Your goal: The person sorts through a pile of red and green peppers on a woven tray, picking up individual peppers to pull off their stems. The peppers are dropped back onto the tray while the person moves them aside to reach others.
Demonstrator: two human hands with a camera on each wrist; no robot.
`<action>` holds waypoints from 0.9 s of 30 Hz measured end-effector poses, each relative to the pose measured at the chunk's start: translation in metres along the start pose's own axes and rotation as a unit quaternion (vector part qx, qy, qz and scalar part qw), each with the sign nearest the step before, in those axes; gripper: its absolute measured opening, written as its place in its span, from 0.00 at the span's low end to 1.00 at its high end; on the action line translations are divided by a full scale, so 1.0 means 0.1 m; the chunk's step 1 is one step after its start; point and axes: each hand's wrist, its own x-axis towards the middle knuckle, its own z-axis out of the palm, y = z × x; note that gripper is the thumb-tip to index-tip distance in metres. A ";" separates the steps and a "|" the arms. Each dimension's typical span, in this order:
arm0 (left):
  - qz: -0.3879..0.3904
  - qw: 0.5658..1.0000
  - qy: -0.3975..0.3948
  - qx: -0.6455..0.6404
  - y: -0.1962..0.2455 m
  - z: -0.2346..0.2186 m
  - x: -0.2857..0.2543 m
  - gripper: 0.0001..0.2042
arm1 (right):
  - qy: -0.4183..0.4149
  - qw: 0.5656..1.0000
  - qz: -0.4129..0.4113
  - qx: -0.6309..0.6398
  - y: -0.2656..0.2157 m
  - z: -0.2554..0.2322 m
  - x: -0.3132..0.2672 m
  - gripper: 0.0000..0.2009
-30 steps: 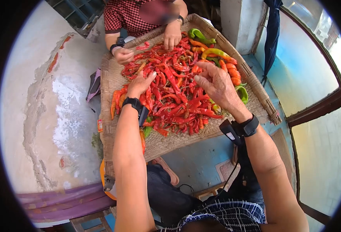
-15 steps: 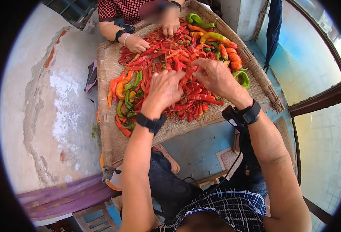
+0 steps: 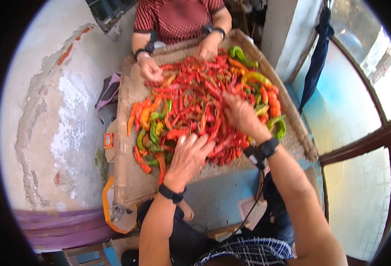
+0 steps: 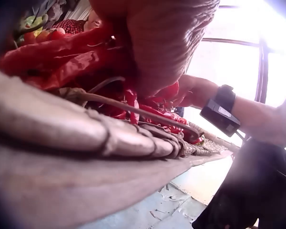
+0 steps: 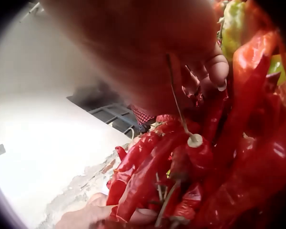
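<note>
A large heap of red chili peppers [image 3: 195,88] lies on a woven tray [image 3: 129,186]. My left hand [image 3: 189,157] rests on the near side of the heap, its fingers spread and slightly bent over the peppers; its palm is close above red peppers in the left wrist view. At the heap's right side is my right hand [image 3: 242,115], blurred, with fingertips among the peppers. The right wrist view shows bent fingers [image 5: 216,71] beside red peppers; I cannot tell whether they grip one. Green and orange peppers [image 3: 153,126] lie left of the heap.
Across the tray, another person's hands [image 3: 150,70] are at the heap's far edge. Larger green, yellow and orange peppers [image 3: 257,80] line the tray's right side. A wall [image 3: 80,128] stands at left; a folded umbrella [image 3: 317,57] hangs by the window at right.
My left hand has moved from the left of the heap to its near side. The right hand has lowered into the heap. Green peppers at left have come into view.
</note>
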 end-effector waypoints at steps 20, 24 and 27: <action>-0.047 0.998 0.045 0.016 0.11 0.03 -0.13 0.15 | -0.044 0.963 0.093 0.250 -0.47 -0.72 -0.05 0.11; -0.073 0.996 0.011 -0.044 0.12 0.02 -0.18 0.19 | -0.263 0.897 0.209 0.286 -0.39 -0.88 0.03 0.09; -0.077 0.996 -0.007 -0.053 0.13 -0.07 -0.22 0.21 | -0.232 0.888 0.190 0.348 -0.28 -0.81 0.10 0.12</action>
